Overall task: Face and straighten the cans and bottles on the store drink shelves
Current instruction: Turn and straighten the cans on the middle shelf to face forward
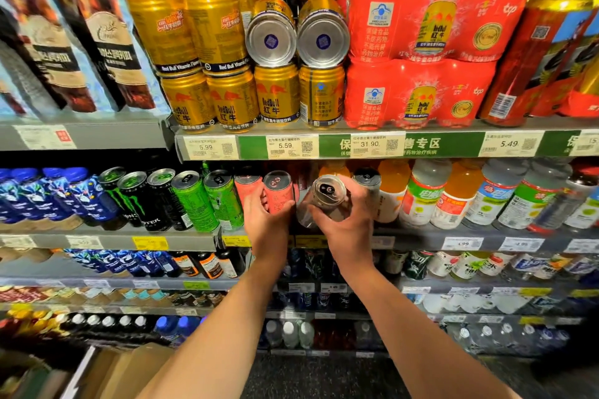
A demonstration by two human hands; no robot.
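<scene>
Cans on the second shelf [129,238] are in both grips: the right hand [345,220] wraps a tilted silver can [324,201] just off the shelf edge, fingers curled round it; the left hand [269,220] grasps the upright pink can [278,193] beside it. Behind stand orange bottles [390,191].

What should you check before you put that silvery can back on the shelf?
1. Right hand grips the silvery can: ok.
2. Left hand steadies the pink can: ok.
3. Silvery can upright: not ok, tilted toward the camera.
4. Its label faces front: cannot tell, blurred.
5. Gap beside the pink can free: cannot tell, hands hide it.
6. Two gold cans above lying on their sides: not ok.
</scene>
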